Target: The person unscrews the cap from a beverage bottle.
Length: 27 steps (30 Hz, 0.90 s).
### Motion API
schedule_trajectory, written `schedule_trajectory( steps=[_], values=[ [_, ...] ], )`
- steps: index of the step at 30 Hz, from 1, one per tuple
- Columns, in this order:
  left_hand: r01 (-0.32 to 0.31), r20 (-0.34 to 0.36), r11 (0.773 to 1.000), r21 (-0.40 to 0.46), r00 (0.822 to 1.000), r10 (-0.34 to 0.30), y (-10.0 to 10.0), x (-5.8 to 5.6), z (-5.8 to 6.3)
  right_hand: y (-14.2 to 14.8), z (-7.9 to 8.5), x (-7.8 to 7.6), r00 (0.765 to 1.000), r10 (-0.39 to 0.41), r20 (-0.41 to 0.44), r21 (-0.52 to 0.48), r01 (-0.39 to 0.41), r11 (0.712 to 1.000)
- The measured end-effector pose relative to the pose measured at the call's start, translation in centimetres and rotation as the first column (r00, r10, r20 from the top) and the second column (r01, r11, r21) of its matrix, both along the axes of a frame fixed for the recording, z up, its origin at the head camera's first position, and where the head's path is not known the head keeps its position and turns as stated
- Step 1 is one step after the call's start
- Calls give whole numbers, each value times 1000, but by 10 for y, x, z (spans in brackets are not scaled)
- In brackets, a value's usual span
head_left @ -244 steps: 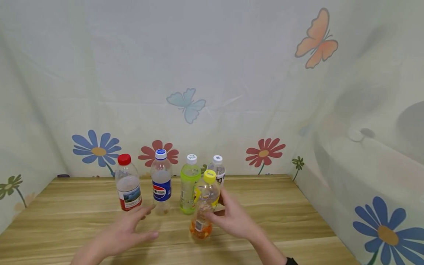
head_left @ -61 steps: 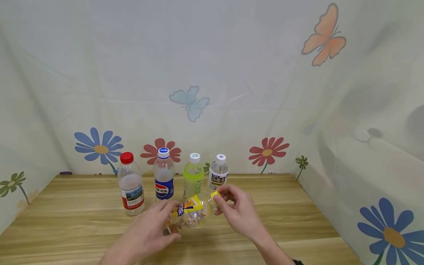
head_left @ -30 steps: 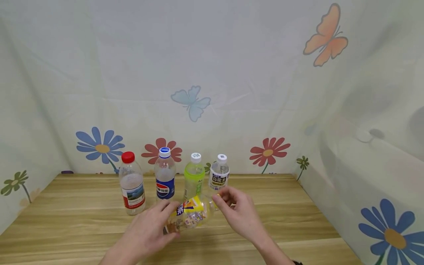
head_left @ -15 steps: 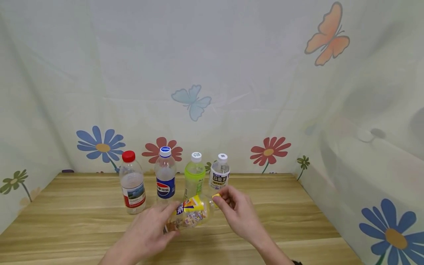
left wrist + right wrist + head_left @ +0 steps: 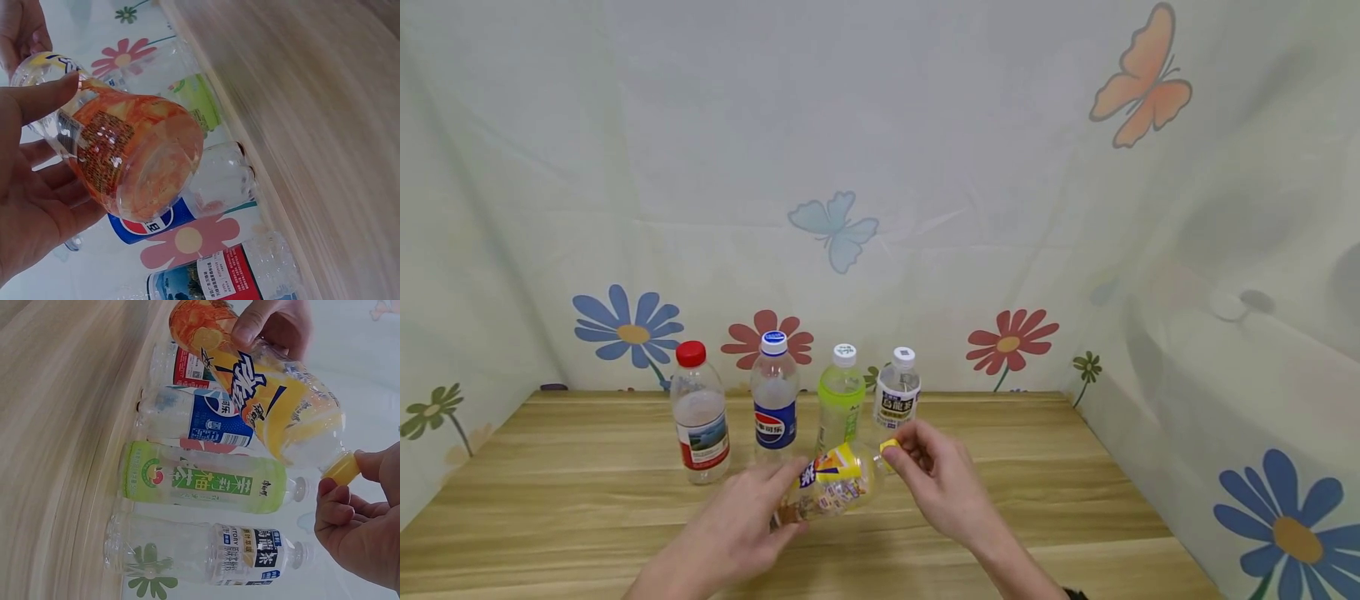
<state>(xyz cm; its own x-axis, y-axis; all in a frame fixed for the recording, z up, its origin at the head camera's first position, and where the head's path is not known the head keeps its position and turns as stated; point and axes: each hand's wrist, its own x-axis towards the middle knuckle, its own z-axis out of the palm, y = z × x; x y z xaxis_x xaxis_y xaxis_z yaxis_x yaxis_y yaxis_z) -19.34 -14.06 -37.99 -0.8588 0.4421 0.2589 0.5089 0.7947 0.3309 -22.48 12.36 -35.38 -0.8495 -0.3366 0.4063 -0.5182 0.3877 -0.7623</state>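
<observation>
A clear plastic bottle (image 5: 838, 483) with a yellow, orange-printed label lies tilted in the air, its neck toward the right. My left hand (image 5: 730, 517) grips it near the base, thumb on one side and fingers on the other, as the left wrist view shows. At the other end, my right hand (image 5: 943, 479) pinches the yellow cap (image 5: 342, 469) between thumb and index finger. The cap sits at the bottle's mouth. Orange fruit print covers the lower bottle wall (image 5: 156, 150). Just behind stand a green-labelled bottle (image 5: 841, 400) and an oolong tea bottle (image 5: 897, 400).
Left of these stand a Pepsi bottle (image 5: 775, 408) and a red-capped bottle (image 5: 700, 425), in the same row on the wooden table (image 5: 565, 500). A white flowered curtain (image 5: 925, 167) rises behind and on both sides.
Earlier the yellow-capped bottle was nearly upright at my right hand, my left hand apart from it. It has since been tilted, gripped by my left hand, its cap pinched by my right.
</observation>
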Motion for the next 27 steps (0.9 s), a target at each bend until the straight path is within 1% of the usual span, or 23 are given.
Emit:
schedule_trajectory(
  steps=[8,16,20,24,27],
  values=[
    [14,15,1000,8,1000,-14,-2,-1,-1,0,-2,-3,999,17,-29,-15,-18,1000],
    [25,62,999,35,998,-27,-3,-1,0,1,-3,-4,997,46,-58,-24,-48,999],
    [31,85,999,45,996,-35,-4,-2,0,2,-4,-5,995,72,-70,-12,-73,997],
    [35,74,999,38,997,-38,-6,-2,1,4,-4,-7,991,108,-78,-7,-108,994],
    [45,81,998,45,996,-49,-7,-2,1,5,-4,-8,984,141,-109,11,-141,990]
  ],
)
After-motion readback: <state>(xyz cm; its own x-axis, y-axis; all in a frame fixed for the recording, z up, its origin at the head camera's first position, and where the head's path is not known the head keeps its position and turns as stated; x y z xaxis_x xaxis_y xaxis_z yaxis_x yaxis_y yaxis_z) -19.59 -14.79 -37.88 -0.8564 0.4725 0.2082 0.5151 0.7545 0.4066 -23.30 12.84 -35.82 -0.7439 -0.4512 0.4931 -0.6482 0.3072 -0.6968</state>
